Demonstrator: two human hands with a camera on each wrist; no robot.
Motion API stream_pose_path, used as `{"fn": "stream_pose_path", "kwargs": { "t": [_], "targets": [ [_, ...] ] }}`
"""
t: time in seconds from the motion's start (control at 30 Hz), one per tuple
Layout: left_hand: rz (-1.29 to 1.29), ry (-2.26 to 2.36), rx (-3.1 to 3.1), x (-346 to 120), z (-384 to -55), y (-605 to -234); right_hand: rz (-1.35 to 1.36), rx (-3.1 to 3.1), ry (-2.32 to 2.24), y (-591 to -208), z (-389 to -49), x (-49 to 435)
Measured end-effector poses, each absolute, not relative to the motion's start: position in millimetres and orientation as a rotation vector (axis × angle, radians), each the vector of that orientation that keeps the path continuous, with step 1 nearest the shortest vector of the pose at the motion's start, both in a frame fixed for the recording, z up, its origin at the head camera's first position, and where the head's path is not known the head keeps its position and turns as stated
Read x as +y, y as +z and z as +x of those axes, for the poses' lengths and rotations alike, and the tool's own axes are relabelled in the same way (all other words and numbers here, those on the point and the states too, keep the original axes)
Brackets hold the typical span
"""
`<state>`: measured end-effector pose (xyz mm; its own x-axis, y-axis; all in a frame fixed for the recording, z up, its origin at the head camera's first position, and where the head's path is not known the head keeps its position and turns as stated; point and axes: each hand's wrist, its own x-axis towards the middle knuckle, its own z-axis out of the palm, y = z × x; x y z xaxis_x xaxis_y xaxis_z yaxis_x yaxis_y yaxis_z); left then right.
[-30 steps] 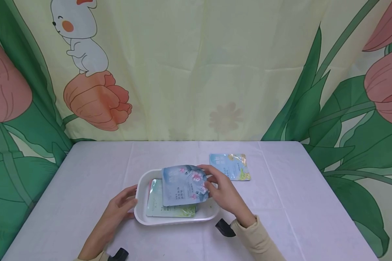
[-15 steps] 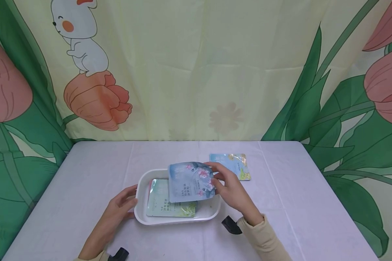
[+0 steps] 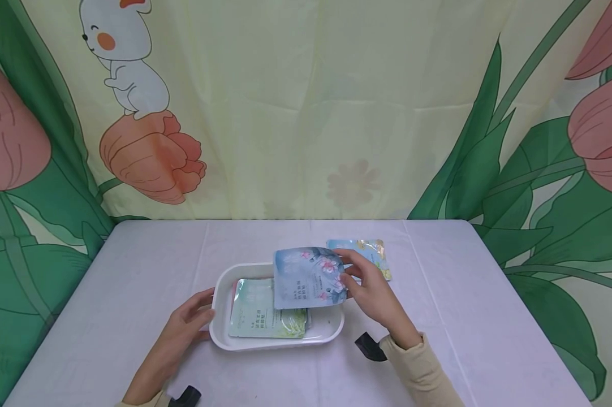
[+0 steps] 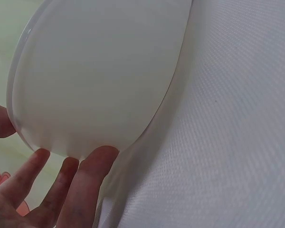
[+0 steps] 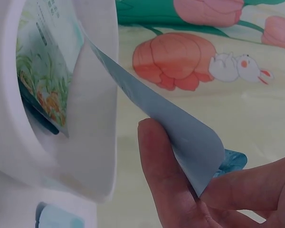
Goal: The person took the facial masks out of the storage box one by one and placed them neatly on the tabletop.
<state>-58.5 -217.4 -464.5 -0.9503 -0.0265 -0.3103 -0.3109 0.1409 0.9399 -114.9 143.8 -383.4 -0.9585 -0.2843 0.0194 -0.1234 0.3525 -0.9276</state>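
Note:
A blue face mask packet (image 3: 306, 280) with pink flowers is pinched at its right edge by my right hand (image 3: 369, 288). It is raised over the right half of a white tray (image 3: 326, 328). In the right wrist view the packet (image 5: 147, 104) appears nearly edge-on between thumb and fingers. Inside the tray lies a pale green packet (image 3: 260, 311), with a pink edge and a dark edge showing beneath it. My left hand (image 3: 184, 322) holds the tray's left end. In the left wrist view, fingertips (image 4: 99, 156) press against the outer wall of the tray (image 4: 99, 80).
Behind my right hand a light blue and yellow packet (image 3: 379, 254) lies on the white-covered table (image 3: 438, 316), partly hidden. A curtain (image 3: 306, 113) printed with tulips and a white animal hangs at the table's back edge. Black wrist mounts (image 3: 371, 346) stick out near both sleeves.
My right hand has moved the blue packet rightward and slightly away from me, uncovering more of the green packet. The left hand and tray have stayed in place.

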Motion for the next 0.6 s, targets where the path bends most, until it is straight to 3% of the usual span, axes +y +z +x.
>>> {"fn": "stream_pose_path", "kwargs": {
  "t": [0.6],
  "targets": [
    [-0.344, 1.881, 2.212, -217, -58, -463, -0.374, 2.502, -1.688, -378, -121, 165]
  ]
}}
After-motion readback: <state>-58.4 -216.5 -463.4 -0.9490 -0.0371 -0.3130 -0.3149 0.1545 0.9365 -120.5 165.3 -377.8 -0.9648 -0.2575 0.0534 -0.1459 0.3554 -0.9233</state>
